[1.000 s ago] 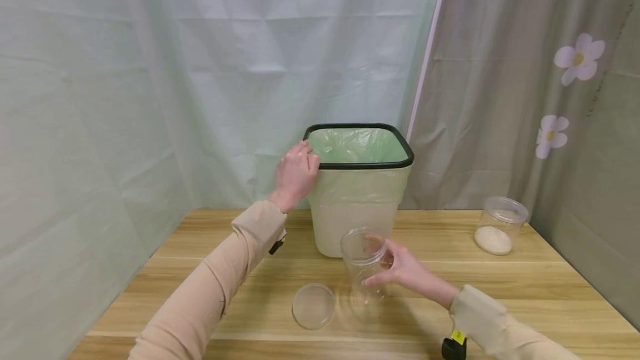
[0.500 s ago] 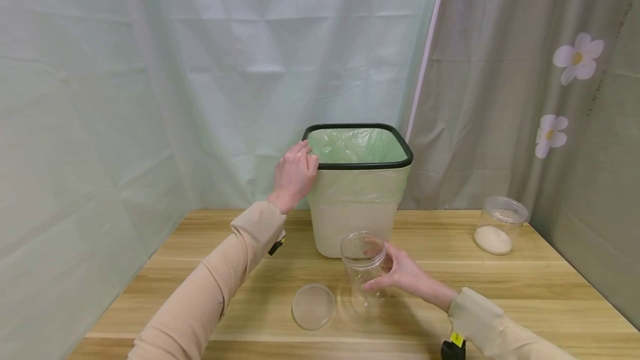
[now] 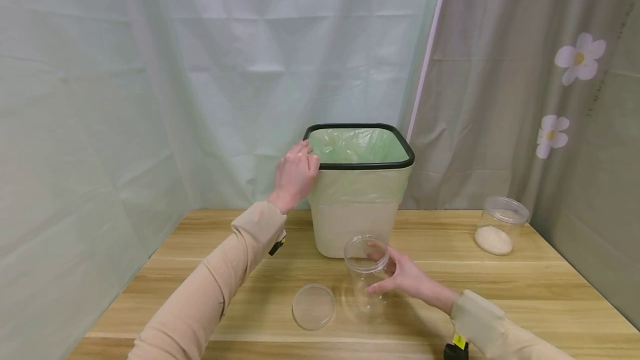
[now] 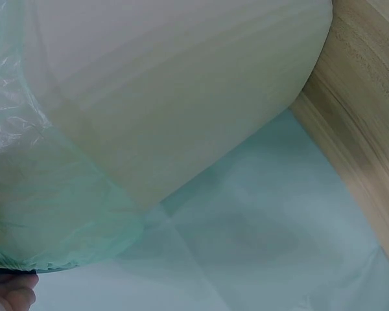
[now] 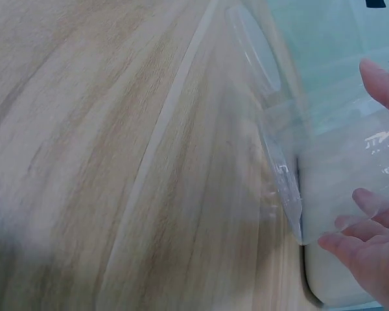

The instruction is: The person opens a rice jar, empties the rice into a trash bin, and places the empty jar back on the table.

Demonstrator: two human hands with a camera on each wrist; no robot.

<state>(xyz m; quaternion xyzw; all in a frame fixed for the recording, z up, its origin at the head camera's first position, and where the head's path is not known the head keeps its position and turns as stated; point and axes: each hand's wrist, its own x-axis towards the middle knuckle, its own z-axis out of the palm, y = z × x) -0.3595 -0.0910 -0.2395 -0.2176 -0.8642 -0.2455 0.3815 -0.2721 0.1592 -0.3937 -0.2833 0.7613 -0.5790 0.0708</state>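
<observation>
1 clear jar [image 3: 360, 278] sits within curled fingers of the right hand [image 3: 404, 278], a lid [image 3: 313, 307] left of them; fingers of the left hand [image 3: 295, 171] grip the bin rim [image 3: 370, 166].

Slipping out of sight
Hiding the floor of the bin [image 3: 352, 224] behind its front wall, part of its rim [image 3: 367, 166] under the left hand [image 3: 296, 172]; clipping that hand at the left wrist view's lower-left corner; cropping the right hand [image 3: 409, 275] at the right wrist view's right edge; running both sleeves [image 3: 207, 279] off the head view's bottom — leaving curtain lettering [image 3: 597, 93] too small to read.
</observation>
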